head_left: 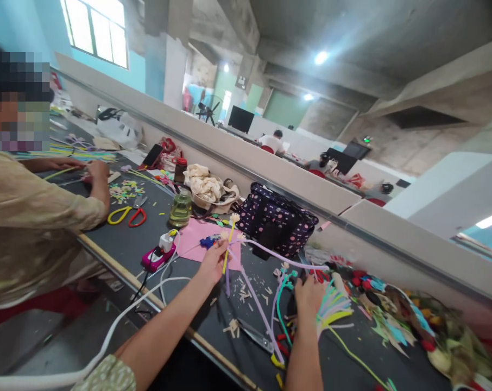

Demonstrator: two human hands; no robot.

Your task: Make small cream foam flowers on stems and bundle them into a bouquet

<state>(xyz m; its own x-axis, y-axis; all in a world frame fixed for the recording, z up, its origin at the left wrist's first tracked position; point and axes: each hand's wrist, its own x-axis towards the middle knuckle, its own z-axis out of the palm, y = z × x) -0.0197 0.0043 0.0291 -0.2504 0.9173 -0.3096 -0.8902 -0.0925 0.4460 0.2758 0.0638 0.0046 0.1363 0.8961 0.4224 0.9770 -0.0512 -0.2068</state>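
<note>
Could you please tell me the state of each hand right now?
Left hand: closed, holding a yellow stem topped with a cream flower.
Right hand: beside the pastel strips; open or closed cannot be told.

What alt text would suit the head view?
A left hand has a yellow stem topped by a pale flower in its grip, against a pink sheet; the right hand is beside a bundle of colourful strips. Pale scraps litter the dark worktable, with a co-worker at picture left.
</note>
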